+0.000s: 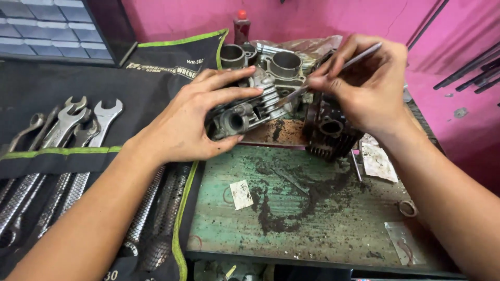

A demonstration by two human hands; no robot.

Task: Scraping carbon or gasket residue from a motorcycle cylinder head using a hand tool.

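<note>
Finned grey cylinder head (pixel 245 112) tilted above bench, thin metal tool (pixel 333 70) seemingly touching it.

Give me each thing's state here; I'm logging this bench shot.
Left hand: gripping the finned engine head, held tilted.
Right hand: pinching a thin metal blade, tip at the head.
Dark cylinder: resting on the bench.
Wrench roll: unrolled, wrenches in their pockets.
Green bench: littered with dark scrapings.

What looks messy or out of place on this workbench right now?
Dark gritty debris is strewn across the green bench top, thickest below the finned engine part held by the left hand. Torn paper scraps lie in it.
</note>
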